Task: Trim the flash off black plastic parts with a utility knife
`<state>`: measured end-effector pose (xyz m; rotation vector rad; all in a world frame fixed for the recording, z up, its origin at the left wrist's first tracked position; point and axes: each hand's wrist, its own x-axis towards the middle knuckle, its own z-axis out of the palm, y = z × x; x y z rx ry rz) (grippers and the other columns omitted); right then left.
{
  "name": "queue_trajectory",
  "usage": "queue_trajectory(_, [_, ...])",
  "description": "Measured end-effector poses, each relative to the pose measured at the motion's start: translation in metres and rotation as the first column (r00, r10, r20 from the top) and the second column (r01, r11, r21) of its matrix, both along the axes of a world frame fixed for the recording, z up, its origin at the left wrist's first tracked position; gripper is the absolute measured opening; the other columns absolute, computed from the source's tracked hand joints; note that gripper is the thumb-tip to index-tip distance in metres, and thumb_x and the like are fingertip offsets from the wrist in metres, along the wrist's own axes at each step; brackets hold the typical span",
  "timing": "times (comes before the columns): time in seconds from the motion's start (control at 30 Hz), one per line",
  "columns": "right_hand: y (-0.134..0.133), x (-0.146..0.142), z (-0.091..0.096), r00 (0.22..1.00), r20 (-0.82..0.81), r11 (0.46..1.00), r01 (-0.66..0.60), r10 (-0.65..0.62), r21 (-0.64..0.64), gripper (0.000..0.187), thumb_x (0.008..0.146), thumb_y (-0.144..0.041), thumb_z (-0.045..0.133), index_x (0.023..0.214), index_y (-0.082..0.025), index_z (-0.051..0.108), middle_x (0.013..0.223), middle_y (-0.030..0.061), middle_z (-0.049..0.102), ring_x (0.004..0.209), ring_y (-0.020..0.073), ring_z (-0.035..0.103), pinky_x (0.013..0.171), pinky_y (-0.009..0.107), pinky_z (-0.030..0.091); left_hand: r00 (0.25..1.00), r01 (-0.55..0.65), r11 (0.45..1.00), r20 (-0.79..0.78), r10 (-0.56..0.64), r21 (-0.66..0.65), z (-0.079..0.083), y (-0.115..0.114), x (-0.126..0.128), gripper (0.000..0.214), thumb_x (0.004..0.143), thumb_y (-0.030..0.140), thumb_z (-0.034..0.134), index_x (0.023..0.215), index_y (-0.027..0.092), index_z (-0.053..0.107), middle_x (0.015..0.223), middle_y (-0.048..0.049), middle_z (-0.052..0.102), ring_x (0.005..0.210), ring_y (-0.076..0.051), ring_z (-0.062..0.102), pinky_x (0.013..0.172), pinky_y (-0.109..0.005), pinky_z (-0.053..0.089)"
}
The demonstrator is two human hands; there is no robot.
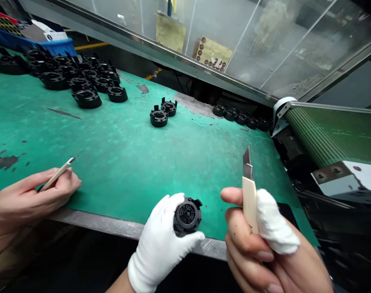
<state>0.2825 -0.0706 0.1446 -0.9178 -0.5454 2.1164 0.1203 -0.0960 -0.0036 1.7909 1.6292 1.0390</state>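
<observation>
My left hand, in a white glove, is closed around a round black plastic part held just over the front edge of the green table. My right hand, bare with a white wrap on the thumb, grips a utility knife with its blade pointing up, a little right of the part. Blade and part are apart.
Another person's hand at the left holds a thin knife. Two black parts lie mid-table, many more at the far left, several at the back edge. A green conveyor belt stands at the right, a blue bin at the far left.
</observation>
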Motion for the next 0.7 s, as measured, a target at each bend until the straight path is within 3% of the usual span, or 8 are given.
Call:
queue_trajectory(0.23, [0.0,-0.005,0.015,0.997,0.067,0.998,0.049,-0.046,-0.032,0.038,0.085,-0.057,0.072,0.108,-0.028,0.076,0.056,-0.0093,0.034,0.038,0.0004,0.014,0.033,0.013,0.025,1.0,-0.006,1.0,-0.004,0.006,0.008,-0.001,-0.001,0.0,0.069,0.071,0.049,0.082,0.13,0.025,0.056,0.13,-0.0125,0.065,0.121,-0.038,0.063,0.101,-0.056,0.054])
queue_trajectory(0.53, [0.002,-0.007,0.02,0.992,0.115,0.997,0.058,-0.053,-0.046,0.039,0.076,-0.053,0.082,0.107,-0.03,0.076,0.056,-0.009,0.035,0.038,0.0015,0.019,0.031,0.014,0.025,1.0,-0.011,1.0,-0.001,0.011,0.017,0.0,-0.001,0.001,0.065,0.071,0.05,0.082,0.127,0.025,0.058,0.123,-0.0112,0.068,0.115,-0.037,0.065,0.099,-0.055,0.056])
queue_trajectory(0.7, [-0.001,-0.004,0.011,0.997,0.071,0.999,0.038,-0.036,-0.031,0.034,0.081,-0.052,0.077,0.11,-0.033,0.076,0.055,-0.0082,0.038,0.036,0.0007,0.017,0.03,0.013,0.026,0.998,-0.059,0.994,-0.031,0.062,0.091,-0.004,-0.005,0.0,0.078,0.069,0.062,0.081,0.131,0.023,0.054,0.128,-0.0137,0.065,0.122,-0.038,0.061,0.111,-0.061,0.045])
